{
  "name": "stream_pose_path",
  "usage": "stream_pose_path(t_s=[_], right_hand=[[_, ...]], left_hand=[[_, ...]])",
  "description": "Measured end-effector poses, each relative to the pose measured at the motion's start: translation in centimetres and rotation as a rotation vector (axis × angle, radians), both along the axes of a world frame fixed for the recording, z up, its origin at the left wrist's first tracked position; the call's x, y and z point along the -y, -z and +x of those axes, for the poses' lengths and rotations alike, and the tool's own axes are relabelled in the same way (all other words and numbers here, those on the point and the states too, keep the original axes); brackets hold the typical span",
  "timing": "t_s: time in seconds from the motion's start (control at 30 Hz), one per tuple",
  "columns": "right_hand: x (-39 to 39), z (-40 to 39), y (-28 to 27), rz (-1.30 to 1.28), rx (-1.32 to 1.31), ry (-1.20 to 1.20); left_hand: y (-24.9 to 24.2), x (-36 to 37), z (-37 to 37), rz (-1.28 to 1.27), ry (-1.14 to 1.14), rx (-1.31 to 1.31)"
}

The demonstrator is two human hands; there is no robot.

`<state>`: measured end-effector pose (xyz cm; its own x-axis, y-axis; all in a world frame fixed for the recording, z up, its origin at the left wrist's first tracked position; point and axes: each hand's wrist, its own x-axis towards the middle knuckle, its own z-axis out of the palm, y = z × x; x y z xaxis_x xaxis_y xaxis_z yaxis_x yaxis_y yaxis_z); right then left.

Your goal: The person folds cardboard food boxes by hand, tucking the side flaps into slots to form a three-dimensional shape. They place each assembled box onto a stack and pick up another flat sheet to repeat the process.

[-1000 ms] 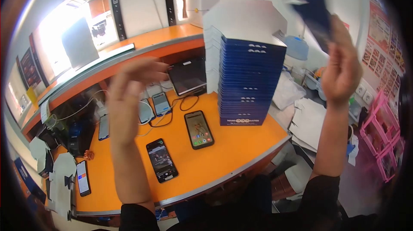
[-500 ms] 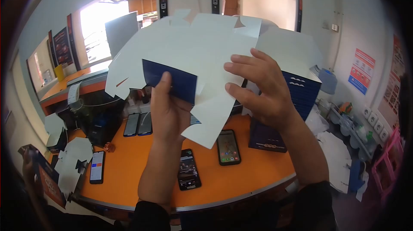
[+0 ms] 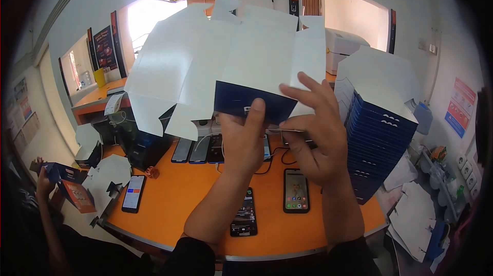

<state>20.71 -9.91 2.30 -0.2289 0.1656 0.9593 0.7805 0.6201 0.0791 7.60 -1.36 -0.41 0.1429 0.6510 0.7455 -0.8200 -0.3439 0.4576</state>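
A large white cardboard box blank (image 3: pixel 257 44) is held up in front of me, partly folded, with slots and tabs along its edges. My left hand (image 3: pixel 241 140) grips it at the lower edge, thumb pressed on a dark blue flap (image 3: pixel 236 98) and fingers behind. Just to the right, my right hand (image 3: pixel 321 142) pinches a thin folded edge of the same blank between thumb and index finger. Its other fingers are raised and spread.
A tall stack of blue folded boxes (image 3: pixel 380 142) stands at right. Phones lie on the orange table (image 3: pixel 195 214), including a black phone (image 3: pixel 296 191) and a white-screened phone (image 3: pixel 133 194). At far left another person's hand (image 3: pixel 45 181) holds a blue-and-orange box (image 3: pixel 77 194).
My right hand has gone from open fingers against the sheet to pinching its lower edge. The blank's lower right part has been folded back. The view has swung left.
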Motion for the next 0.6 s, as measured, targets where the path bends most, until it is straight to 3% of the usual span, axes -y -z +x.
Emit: stream_pose_path(t_s=[0.3,0.6], right_hand=[[-0.4,0.6,0.7,-0.177,-0.086,-0.139],[-0.2,2.8,1.2,-0.140,-0.120,0.064]], left_hand=[[0.0,-0.1,0.4,-0.003,0.050,-0.035],[0.3,-0.6,0.6,-0.021,0.091,-0.088]])
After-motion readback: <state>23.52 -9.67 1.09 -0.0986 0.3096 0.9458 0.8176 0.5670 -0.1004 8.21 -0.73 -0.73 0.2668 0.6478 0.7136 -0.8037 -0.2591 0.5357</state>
